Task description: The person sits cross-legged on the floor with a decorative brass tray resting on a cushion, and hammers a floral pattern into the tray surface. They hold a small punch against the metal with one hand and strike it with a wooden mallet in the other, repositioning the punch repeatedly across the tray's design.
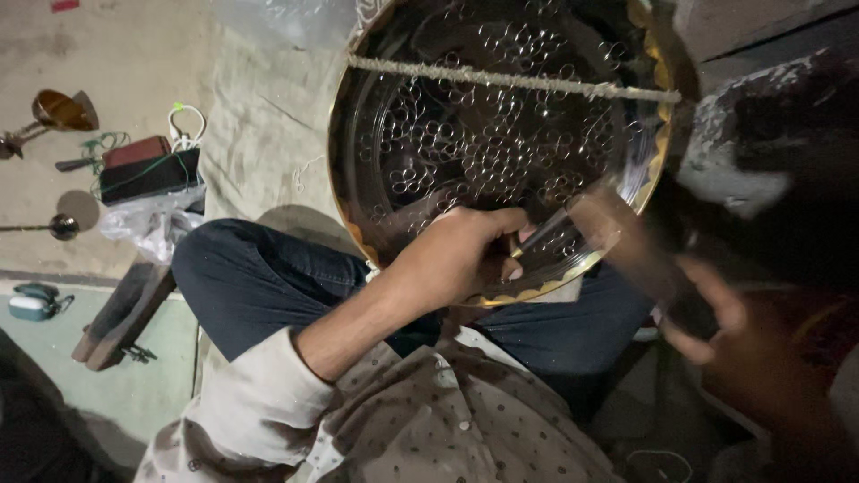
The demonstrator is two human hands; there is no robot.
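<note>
A large round metal plate [429, 107] with a brass scalloped rim and a surface covered in small ring marks rests against my knees. My left hand [456, 255] is closed on a thin metal punch [537, 237], its tip set on the plate's lower part. Blurred with motion, my right hand [725, 340] grips a wooden-handled hammer [626, 237] whose head is near the punch's top. A rough rope [510, 80] stretches across the plate's upper part.
On the floor to the left lie a red and a black box [148, 170], a white cable, a clear plastic bag [148, 224], a wooden block [121, 313] and brass pieces [54, 112]. A dark, white-stained mass [752, 134] stands at the right.
</note>
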